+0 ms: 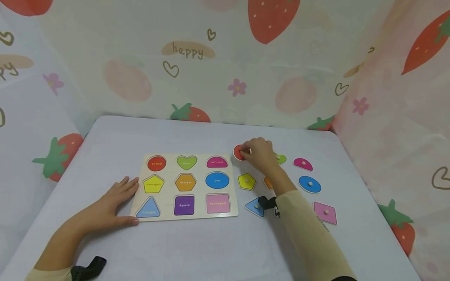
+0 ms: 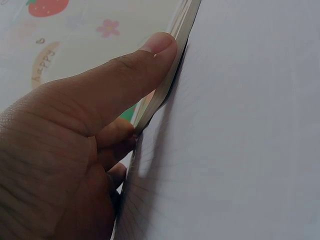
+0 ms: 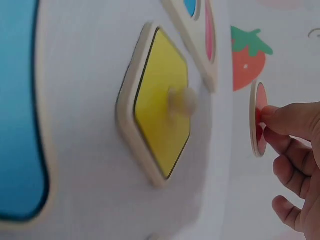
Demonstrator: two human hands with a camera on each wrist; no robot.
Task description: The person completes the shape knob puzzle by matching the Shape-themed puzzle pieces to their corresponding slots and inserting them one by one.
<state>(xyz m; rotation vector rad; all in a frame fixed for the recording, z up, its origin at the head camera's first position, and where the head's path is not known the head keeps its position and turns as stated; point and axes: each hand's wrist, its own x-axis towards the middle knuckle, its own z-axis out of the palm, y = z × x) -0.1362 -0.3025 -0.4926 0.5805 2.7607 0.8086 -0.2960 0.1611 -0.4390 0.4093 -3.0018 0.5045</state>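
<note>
Left hand (image 1: 109,207): laid along the left edge of the board, fingers extended and spread, thumb touching the near left corner; nothing is grasped.
Right hand (image 1: 260,156): the red round piece is pinched between thumb and fingers; the other fingers are seen loosely bent in the right wrist view.
Red round piece (image 1: 237,153): held just beside the board's far right corner; whether the surface is touched cannot be told.
Board (image 1: 169,189): laid flat on the white surface (image 1: 197,249), with nine coloured shapes shown in three rows, each marked with a printed word.
Pieces near the right forearm: a yellow pentagon (image 1: 246,185) and a light blue triangle (image 1: 253,206) are placed by the board; a green heart (image 1: 281,159) and an orange hexagon (image 1: 268,183) are partly covered by the hand and forearm.
Pieces farther right: a magenta half-round (image 1: 303,165), a blue oval (image 1: 306,186) and a pink rectangle (image 1: 323,217), each knobbed, are set in a column.
Backdrop (image 1: 140,39): printed with strawberries, flowers and hearts.
</note>
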